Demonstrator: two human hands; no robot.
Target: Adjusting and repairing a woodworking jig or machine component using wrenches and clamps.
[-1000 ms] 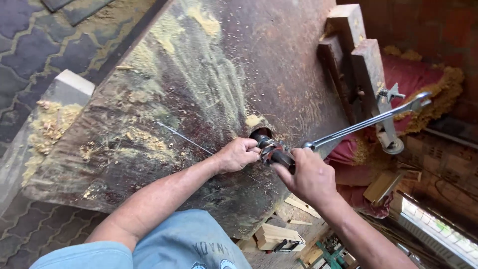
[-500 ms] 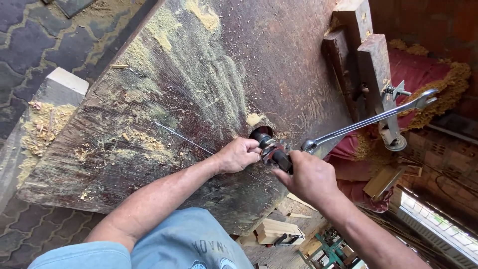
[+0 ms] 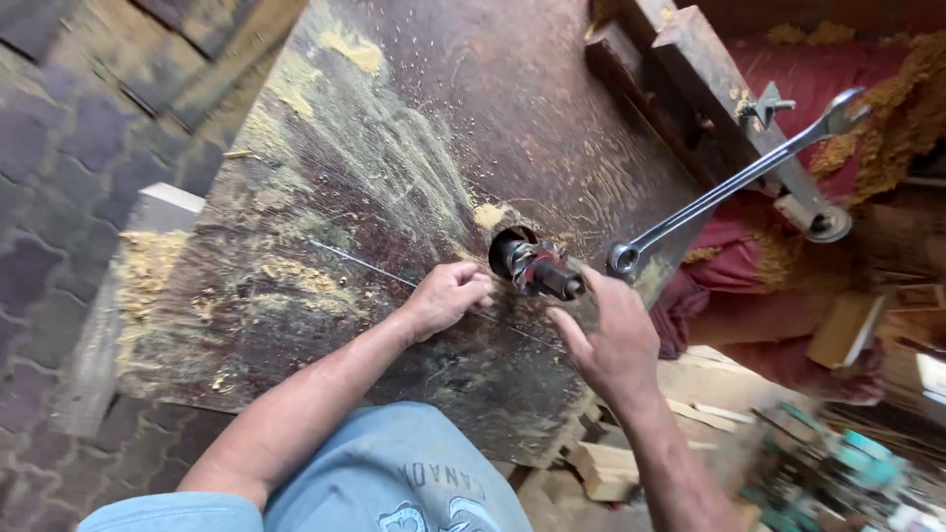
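Observation:
A dark metal spindle (image 3: pixel 540 269) with a toothed cutter sticks up out of a round hole in the worn, sawdust-strewn metal table (image 3: pixel 394 148). My left hand (image 3: pixel 448 296) rests curled on the table just left of the hole, holding nothing that I can see. My right hand (image 3: pixel 611 340) is just right of the spindle, thumb and forefinger spread toward its tip. The ring end of a long silver wrench (image 3: pixel 729 182) sits at this hand's far fingers, off the spindle. The wrench slants up to the right.
A wooden fence block (image 3: pixel 690 69) with a wing nut stands at the table's back right. Beyond it is a red machine body (image 3: pixel 847 59) covered in sawdust. Wood offcuts (image 3: pixel 601 468) lie below the table edge. Paved floor (image 3: pixel 59 148) is on the left.
The wrench's ring end has come off the spindle and shifted right and up. My right hand's fingers have opened away from the spindle. The left hand stays put.

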